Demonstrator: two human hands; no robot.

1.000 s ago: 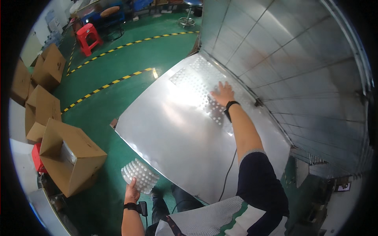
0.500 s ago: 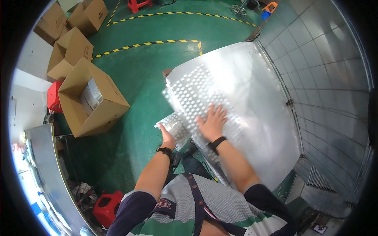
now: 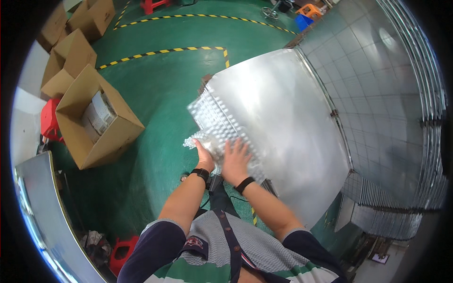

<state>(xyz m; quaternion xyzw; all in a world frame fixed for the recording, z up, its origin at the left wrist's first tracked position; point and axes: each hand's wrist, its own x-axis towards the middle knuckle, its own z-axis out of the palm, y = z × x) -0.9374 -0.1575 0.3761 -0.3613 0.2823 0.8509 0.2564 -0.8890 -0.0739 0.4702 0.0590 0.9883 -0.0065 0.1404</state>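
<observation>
A sheet of clear bubble wrap (image 3: 212, 111) lies over the left edge of the shiny metal table (image 3: 288, 122), part of it hanging past the edge. At its near end the wrap is bunched into a bundle; whatever is inside cannot be made out. My left hand (image 3: 204, 157) grips this bundle from the left, thumb on top and the other fingers hidden. Close beside it, my right hand (image 3: 236, 162) presses flat on the bubbles with fingers spread, slightly blurred.
Open cardboard boxes (image 3: 123, 118) stand on the green floor at left, the nearest holding a packet. Red stools (image 3: 123, 253) are near the boxes and at lower left. A gridded metal panel (image 3: 363, 70) rises along the table's right side. A grey worktop (image 3: 37, 188) curves at far left.
The bubble wrap has been drawn in from the tabletop toward the left edge. My right hand has slid left and nearer, up to my left hand. The view has shifted slightly.
</observation>
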